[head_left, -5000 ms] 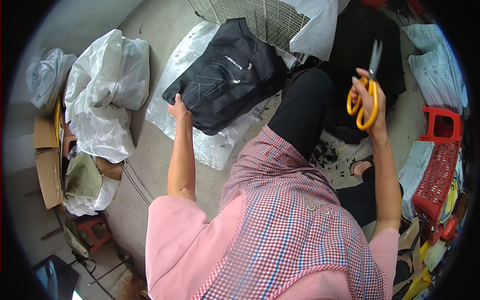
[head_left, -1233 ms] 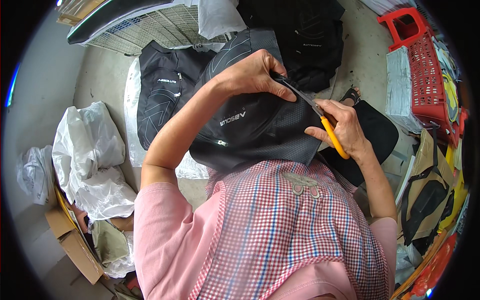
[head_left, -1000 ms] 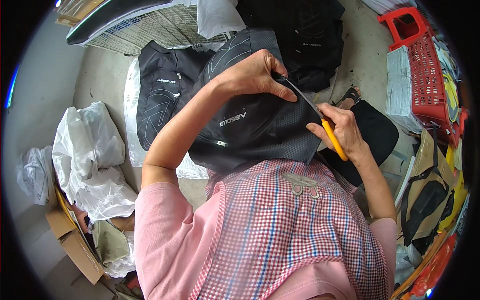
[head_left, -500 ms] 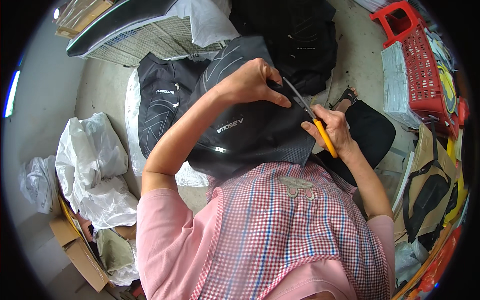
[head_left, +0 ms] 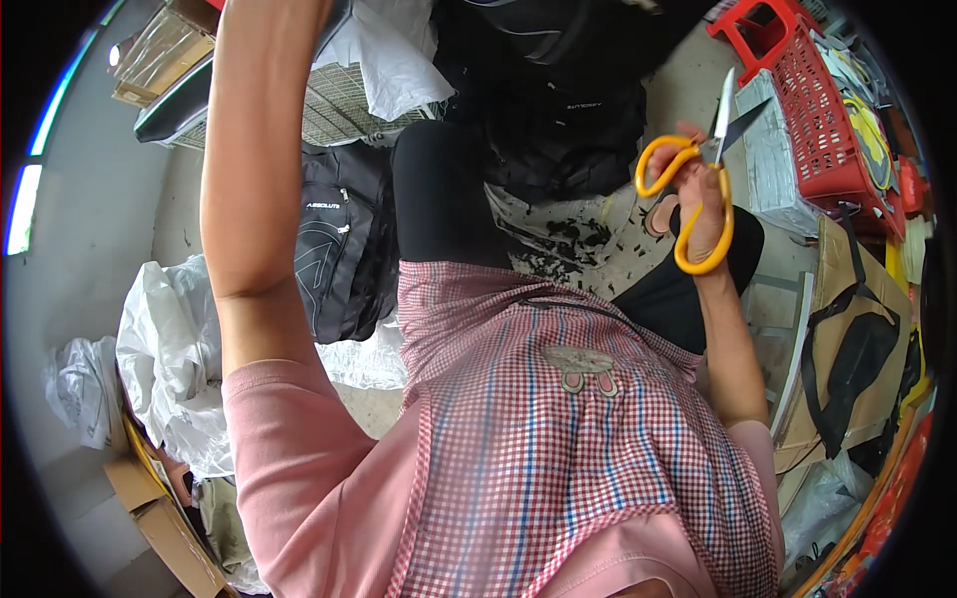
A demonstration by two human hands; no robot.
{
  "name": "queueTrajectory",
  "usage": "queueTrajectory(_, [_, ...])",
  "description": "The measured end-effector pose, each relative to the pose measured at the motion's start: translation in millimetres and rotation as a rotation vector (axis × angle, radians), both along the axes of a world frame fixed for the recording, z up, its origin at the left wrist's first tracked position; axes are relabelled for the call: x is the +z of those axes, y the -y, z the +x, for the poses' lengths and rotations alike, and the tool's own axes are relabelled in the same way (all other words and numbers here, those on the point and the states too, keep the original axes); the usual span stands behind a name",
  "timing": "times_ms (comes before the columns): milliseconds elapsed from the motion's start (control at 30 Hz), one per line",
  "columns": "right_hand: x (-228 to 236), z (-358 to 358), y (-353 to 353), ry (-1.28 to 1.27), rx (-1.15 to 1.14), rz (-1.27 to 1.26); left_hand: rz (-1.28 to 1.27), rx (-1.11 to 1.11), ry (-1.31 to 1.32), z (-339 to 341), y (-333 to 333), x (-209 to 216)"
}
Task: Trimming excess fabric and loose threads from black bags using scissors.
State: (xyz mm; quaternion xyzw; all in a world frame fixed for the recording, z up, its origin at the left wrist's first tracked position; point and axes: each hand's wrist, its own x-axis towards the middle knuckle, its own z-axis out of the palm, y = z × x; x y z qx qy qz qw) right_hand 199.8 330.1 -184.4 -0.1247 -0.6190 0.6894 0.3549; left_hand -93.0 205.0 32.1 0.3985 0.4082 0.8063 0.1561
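My right hand (head_left: 704,204) is closed around the orange-handled scissors (head_left: 714,149), fingers through the loops. Their blades stand apart and point up, with nothing between them. My left forearm (head_left: 261,149) stretches past the upper edge, and the hand itself is out of the picture. A black fabric piece (head_left: 588,35), smeared by motion, hangs at the top; whether my left hand holds it is hidden. Below it a black bag (head_left: 568,135) lies on the floor. Another black bag (head_left: 344,239) with zips rests left of my knee.
Black scraps (head_left: 573,249) litter the floor between my legs. A red plastic basket (head_left: 832,130) stands at the right, beside a wrapped grey-white bundle (head_left: 778,179). Cardboard with a black strap piece (head_left: 852,369) lies below. White plastic sheeting (head_left: 174,369) and a wire crate (head_left: 344,110) are at the left.
The black bag piece has left my lap and my left arm has swung up and forward. The scissors have moved up and right, away from the fabric, and their blades have spread.
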Motion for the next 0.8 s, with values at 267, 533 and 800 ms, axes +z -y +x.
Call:
queueTrajectory(267, [19,-22,32,0.311,-0.135,0.417,-0.158,-0.068,0.858,37,152,-161])
queueTrajectory(533, [-8,-28,84,0.488,0.272,0.147,-0.849,1.006,0.021,82,249,-236])
queueTrajectory(800, [6,-21,89,0.46,0.257,0.265,-0.477,0.348,-1.456,43,47,-181])
